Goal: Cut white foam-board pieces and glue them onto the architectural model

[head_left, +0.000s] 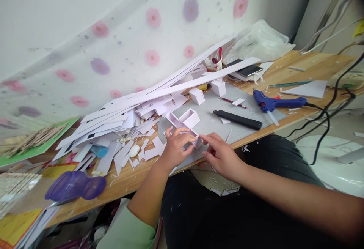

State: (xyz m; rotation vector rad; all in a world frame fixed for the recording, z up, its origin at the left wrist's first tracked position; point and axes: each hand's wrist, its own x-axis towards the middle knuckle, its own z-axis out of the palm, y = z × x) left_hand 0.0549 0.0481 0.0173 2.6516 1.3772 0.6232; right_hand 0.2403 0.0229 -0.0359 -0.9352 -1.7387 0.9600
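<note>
Apparently mid-assembly, pinching white trough (174, 120) over cutting mat (210, 128) with left hand (179, 142), touching its end with loosely parted right hand (221, 153), with three boxes (197, 96) formed and loose pieces (152, 153) left unjoined.

Two hands (178, 142) (223, 157), one glue gun (269, 101) (and one cup (214, 66)).
</note>
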